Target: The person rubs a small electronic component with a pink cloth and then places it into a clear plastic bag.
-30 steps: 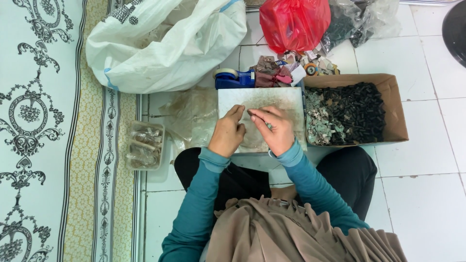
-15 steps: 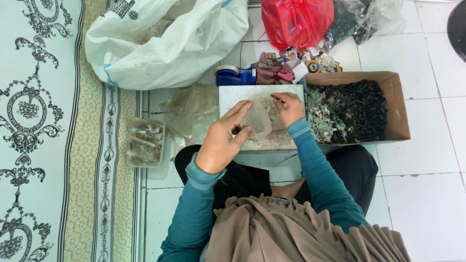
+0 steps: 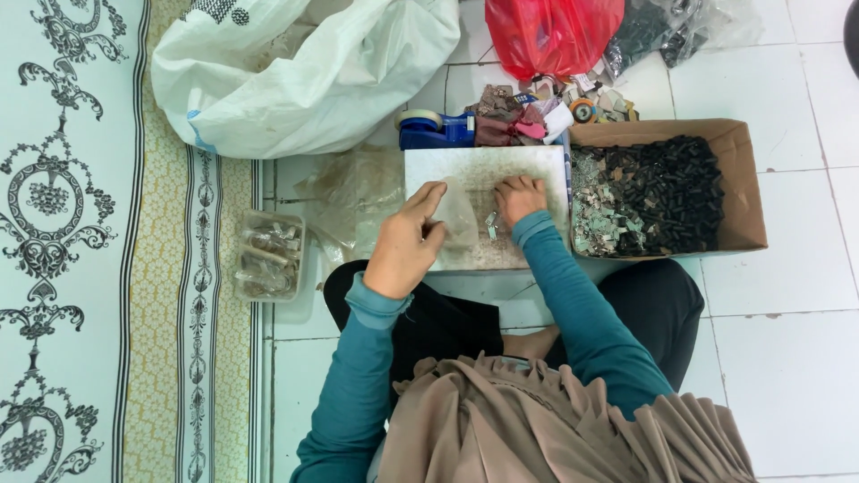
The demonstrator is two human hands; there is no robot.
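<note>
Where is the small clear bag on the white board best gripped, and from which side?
Pinch the small clear bag at its upper left edge, coming from the left, probably: the left hand already has it there, while the right hand blocks the other side.

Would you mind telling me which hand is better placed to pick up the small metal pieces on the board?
Probably the right hand: it rests beside the metal pieces, while the left hand holds a clear bag.

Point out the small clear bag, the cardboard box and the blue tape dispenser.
small clear bag (image 3: 456, 213), head view, middle of the plastic beside the left hand's fingers.
cardboard box (image 3: 747, 179), head view, its right wall.
blue tape dispenser (image 3: 438, 132), head view, its blue body.
</note>
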